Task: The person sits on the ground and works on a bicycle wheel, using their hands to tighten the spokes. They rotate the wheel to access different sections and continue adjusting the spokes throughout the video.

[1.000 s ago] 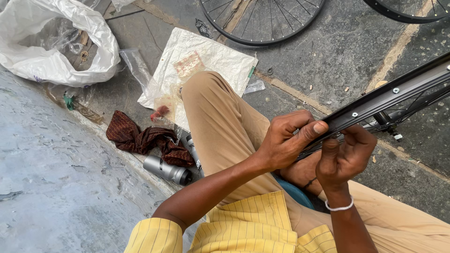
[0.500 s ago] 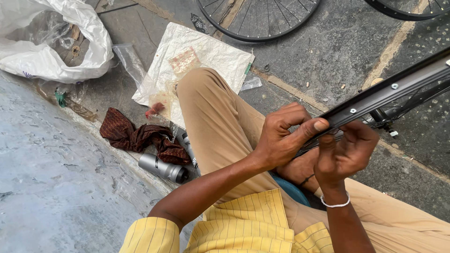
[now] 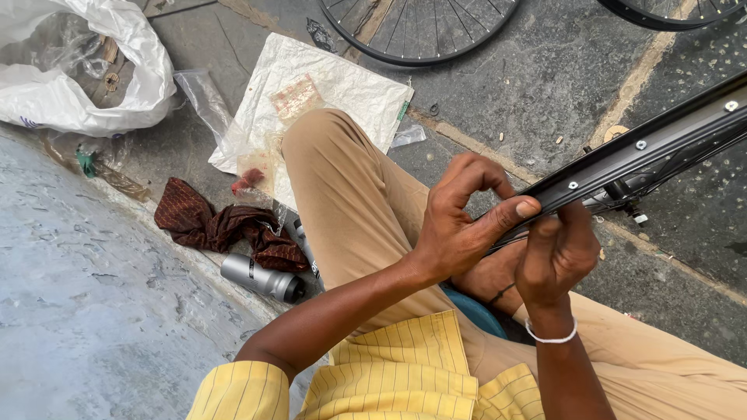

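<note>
L hand [image 3: 459, 225] pinches rim [image 3: 646, 148] end w/ thumb on top, R hand [image 3: 556, 253] curled under it, over my lap; I judge: brace L firm, R fingertips work small, avoid slipping.

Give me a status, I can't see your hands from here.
Left hand pinching the black wheel rim, thumb along its edge. Right hand gripping the rim from below. Nothing blocking.
</note>
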